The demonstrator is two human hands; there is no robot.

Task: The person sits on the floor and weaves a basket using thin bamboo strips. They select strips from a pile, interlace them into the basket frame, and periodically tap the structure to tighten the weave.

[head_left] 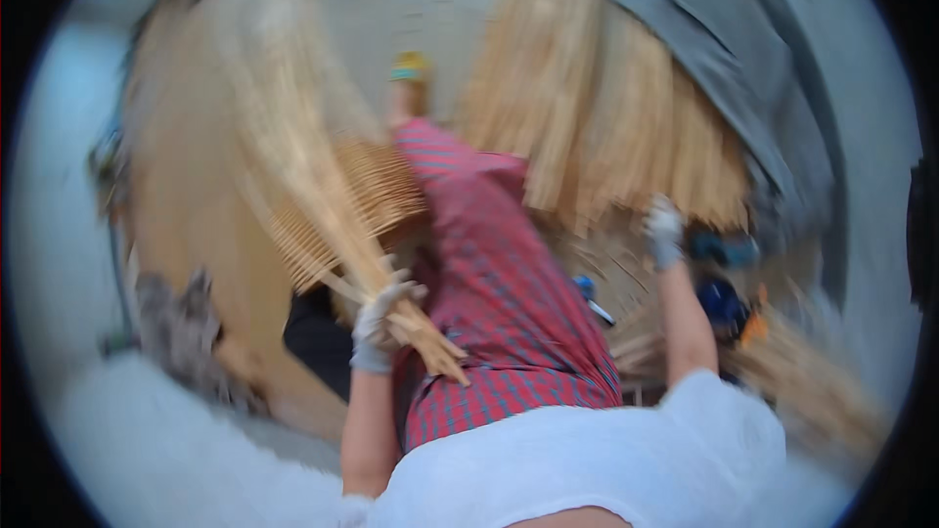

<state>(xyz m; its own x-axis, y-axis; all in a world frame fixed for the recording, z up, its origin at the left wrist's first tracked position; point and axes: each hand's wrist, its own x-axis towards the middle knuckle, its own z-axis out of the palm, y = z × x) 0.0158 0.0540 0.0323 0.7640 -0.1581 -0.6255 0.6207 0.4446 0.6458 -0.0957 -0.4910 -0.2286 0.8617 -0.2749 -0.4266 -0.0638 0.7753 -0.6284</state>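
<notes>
My left hand, in a pale glove, is wrapped around a bundle of long thin wooden strips. The bundle's near ends stick out past the hand over my red checked cloth; the far ends fan out, blurred, toward the upper left. My right hand, also gloved, is at the near ends of a broad pile of similar strips. Motion smears its fingers, so I cannot make out whether it grips any. Below the left bundle lies a ribbed brown stack of thin sticks or wickerwork.
A grey sheet borders the pile on the far right. By my right forearm are a blue-handled tool, a dark blue round thing and more strips. Grey crumpled cloth lies at left. My foot in a yellow shoe extends ahead.
</notes>
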